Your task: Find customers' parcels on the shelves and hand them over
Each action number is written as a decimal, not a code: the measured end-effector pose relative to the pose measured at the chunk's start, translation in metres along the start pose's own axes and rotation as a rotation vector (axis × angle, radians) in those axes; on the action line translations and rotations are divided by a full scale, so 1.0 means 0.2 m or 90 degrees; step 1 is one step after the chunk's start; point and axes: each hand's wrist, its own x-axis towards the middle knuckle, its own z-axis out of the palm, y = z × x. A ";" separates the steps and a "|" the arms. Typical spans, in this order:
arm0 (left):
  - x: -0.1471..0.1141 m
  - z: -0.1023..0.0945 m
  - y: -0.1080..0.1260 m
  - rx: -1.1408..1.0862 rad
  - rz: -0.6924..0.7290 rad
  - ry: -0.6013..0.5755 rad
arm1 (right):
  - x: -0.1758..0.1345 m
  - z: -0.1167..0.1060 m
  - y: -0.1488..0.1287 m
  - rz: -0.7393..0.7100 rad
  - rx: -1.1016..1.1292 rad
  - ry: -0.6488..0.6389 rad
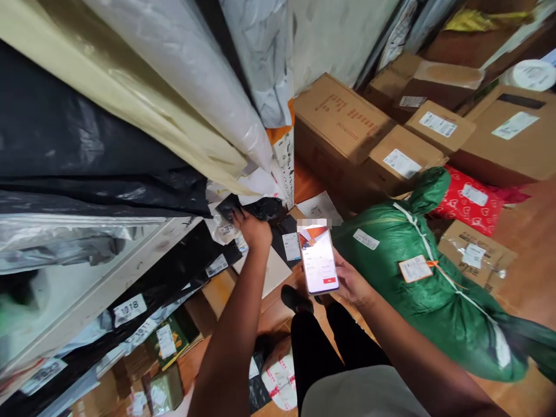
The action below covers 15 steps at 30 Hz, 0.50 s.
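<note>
My right hand (351, 280) is closed around a smartphone (321, 260) held upright over my legs. Its lit screen shows a small picture at the top, lines of text and a red button. At the end of the shelf, my left hand (254, 229) has its fingers bent on a plastic mailer bag (221, 227), white and black, with a printed number label. The fingertips are dark and partly hidden against the bag. Below that hand lie a black parcel (217, 255) with a white label and a pale flat box (271, 272).
Large plastic-wrapped parcels (99, 133) overhang the white shelf edge (99, 289) on the left. Numbered parcels fill the level below. A big green sack (391, 278) lies on the floor at the right, before stacked cardboard boxes (343, 116) and a red heart-patterned parcel (460, 200).
</note>
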 end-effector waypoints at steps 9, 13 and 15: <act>0.16 -0.21 -0.23 0.114 -0.026 -0.034 | 0.51 0.27 0.24 0.025 -0.013 -0.129; 0.32 -0.22 -0.35 0.155 -0.036 -0.115 | 0.76 0.39 0.32 -0.091 -0.134 -0.094; 0.37 -0.19 -0.39 0.196 -0.048 -0.109 | 0.82 0.41 0.31 -0.139 -0.134 -0.072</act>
